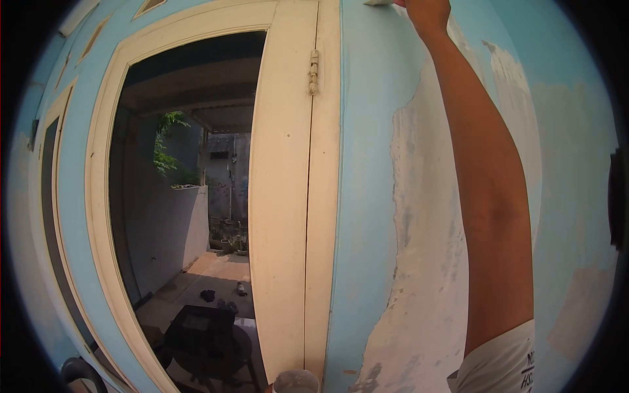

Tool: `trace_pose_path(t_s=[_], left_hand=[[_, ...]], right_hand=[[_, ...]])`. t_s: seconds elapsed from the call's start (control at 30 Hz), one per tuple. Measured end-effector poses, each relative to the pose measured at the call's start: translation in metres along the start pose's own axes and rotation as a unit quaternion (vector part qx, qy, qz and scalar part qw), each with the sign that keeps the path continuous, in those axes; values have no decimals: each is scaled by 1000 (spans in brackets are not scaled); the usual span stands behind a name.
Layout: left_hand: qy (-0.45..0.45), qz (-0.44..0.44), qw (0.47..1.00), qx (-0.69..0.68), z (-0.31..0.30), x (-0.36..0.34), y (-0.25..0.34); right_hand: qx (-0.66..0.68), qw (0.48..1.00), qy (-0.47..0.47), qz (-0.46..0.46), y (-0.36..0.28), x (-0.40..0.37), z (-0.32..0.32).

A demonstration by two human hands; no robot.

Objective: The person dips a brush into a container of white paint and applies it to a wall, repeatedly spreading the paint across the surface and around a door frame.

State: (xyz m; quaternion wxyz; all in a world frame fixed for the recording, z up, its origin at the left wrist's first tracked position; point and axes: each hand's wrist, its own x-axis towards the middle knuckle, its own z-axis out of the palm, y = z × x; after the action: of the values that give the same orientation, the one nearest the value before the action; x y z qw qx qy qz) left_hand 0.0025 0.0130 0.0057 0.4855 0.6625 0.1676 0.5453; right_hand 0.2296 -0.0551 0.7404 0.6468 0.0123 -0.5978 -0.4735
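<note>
Hand (pixel 427 12) high on wall (pixel 367 164) | fingers: cannot tell | sleeve (pixel 501 363) print unreadable

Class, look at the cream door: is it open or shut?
Open. The cream door stands turned aside on its hinge; the paved yard shows through the frame.

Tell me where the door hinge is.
In the head view, the hinge sits upper centre on the cream door frame, left of the blue wall and below the raised right hand.
</note>
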Motion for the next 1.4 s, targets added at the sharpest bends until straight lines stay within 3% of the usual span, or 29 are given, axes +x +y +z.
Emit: trace_pose_path(t_s=[0.03,0.1,0.17,0.23,0.33,0.4,0.43,0.5,0.57,0.63,0.7,0.8,0.87,0.93,0.97,1.03,1.1,1.17,1.23,1.33,1.4], left_hand=[[0,1,1000,1,3,1,7],[2,-7,998,-62,6,0,24],[-8,-7,999,-36,-1,-5,15],[-16,1,1000,-17,-3,-4,13],[-10,7,999,-41,-5,-3,18],[-25,-13,999,-19,-6,-1,9],[-24,-14,999,-18,-2,1,11],[-20,-11,999,-39,5,8,14],[1,11,999,-51,9,5,9],[17,29,997,-67,6,0,4],[-7,34,998,-61,1,-4,2],[-22,35,998,-35,-5,-8,2],[-34,18,999,-37,-3,-2,8],[-47,-4,998,-35,0,-3,11],[-42,9,996,-76,4,-1,8],[-35,20,993,-115,9,0,4],[-37,13,989,-146,10,-4,4],[-45,7,995,-94,2,-11,12],[-55,5,998,-42,-8,-14,14],[-53,-5,998,-44,-19,-20,12],[-54,-11,998,-41,-25,-22,10]], right_hand=[[0,1000,2,0,0,0,-5],[-198,977,-72,29,-12,-16,-26],[-282,951,-110,62,-44,-46,-54],[-290,951,-94,58,-65,-68,-83],[-197,979,-44,23,-63,-47,-89],[-41,999,-11,30,-36,-8,-62],[-30,999,4,18,-24,5,-48],[-21,999,24,24,-6,9,-35],[-102,994,3,41,4,-1,-38],[-210,974,-9,82,-33,-31,-52],[-285,956,-48,57,-61,-71,-84],[-245,965,-39,88,-92,-94,-98],[-192,981,-28,22,-97,-85,-87],[-35,999,-6,-1,-85,-66,-41],[22,998,-10,51,-79,-57,-17],[-11,999,-13,41,-71,-66,3],[-239,970,-43,20,-77,-91,1],[-221,974,-55,-2,-80,-131,-23],[-136,982,-51,119,-129,-166,-40],[-77,993,-25,85,-150,-174,-48],[-56,997,-7,54,-122,-142,-27]])
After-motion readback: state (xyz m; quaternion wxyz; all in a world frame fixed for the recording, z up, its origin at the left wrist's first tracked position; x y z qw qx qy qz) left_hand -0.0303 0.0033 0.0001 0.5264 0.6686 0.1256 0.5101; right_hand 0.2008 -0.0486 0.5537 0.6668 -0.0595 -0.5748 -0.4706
